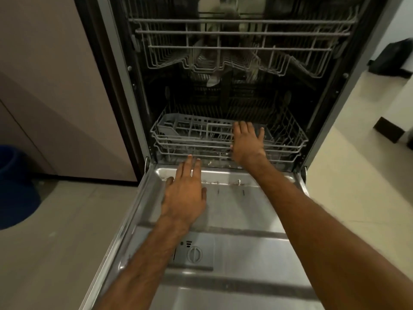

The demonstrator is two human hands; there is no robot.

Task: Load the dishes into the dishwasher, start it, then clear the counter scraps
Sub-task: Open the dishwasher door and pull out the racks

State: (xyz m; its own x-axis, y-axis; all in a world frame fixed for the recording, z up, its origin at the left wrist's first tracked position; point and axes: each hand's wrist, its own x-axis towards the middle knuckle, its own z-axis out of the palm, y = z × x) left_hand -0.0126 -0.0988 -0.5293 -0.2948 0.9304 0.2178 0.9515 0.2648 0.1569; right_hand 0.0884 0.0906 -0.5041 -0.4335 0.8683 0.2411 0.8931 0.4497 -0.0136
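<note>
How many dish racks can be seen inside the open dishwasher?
2. The upper rack hangs near the top; the lower rack sits at the bottom, behind the open door. Another may be hidden above.

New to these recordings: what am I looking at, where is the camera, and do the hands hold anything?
This is one picture from a camera worn on the person's head, looking down at their bare arms; no robot. A dishwasher stands open, its door folded down flat. The left hand is open over the door's inner panel, holding nothing. The right hand lies with straight fingers on the front of the lower rack, which holds a grey cutlery basket. The upper rack is above; a blue bin stands left.
</note>
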